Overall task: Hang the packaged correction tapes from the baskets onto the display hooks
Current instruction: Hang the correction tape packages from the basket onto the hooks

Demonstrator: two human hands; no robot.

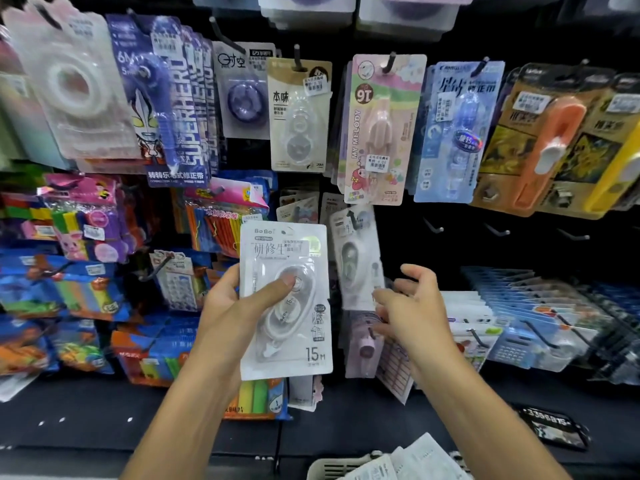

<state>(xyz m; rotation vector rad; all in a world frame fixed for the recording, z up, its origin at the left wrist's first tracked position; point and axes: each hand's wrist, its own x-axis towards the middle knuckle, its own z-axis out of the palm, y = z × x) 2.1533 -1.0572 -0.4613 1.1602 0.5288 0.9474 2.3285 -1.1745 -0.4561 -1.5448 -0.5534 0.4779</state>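
At 10 o'clock: clear blister pack (74, 88), glossy, moulded round a ring-shaped tape roll, hung on the black pegboard. Just right of it, purple superhero card (166, 109), tall rectangle, printed gloss, several stacked behind. At 8 o'clock: crinkled plastic bags of coloured sticks (83, 233), soft and shiny.

At centre: left hand (239, 299) grasping white correction tape pack (285, 299), thumb pressed on the domed oval blister, fingers curled behind the left edge. Flat matt card, rounded corners, "15M" printed low, held upright in front of the lower rows, on no hook.

At 12 o'clock: beige card pack (299, 116) with clear double-round blister, hung on a black peg. Just right, pink pastel pack (379, 129), long and narrow, marked "MY MELODY".

Just right of the held pack: second white pack (356, 258), blurred, hanging tilted on a lower hook. Right hand (412, 306) beside its lower edge, released, fingers loosely spread and gripping nothing; contact with that pack not discernible.

At 2 o'clock: pale blue pack (457, 133), then orange pack (550, 143) with long moulded orange body. Below these, bare metal hooks (498, 231), thin, upturned at the tip.

At 6 o'clock: cream slotted plastic basket (332, 469), rim in view, with flat white packs inside.
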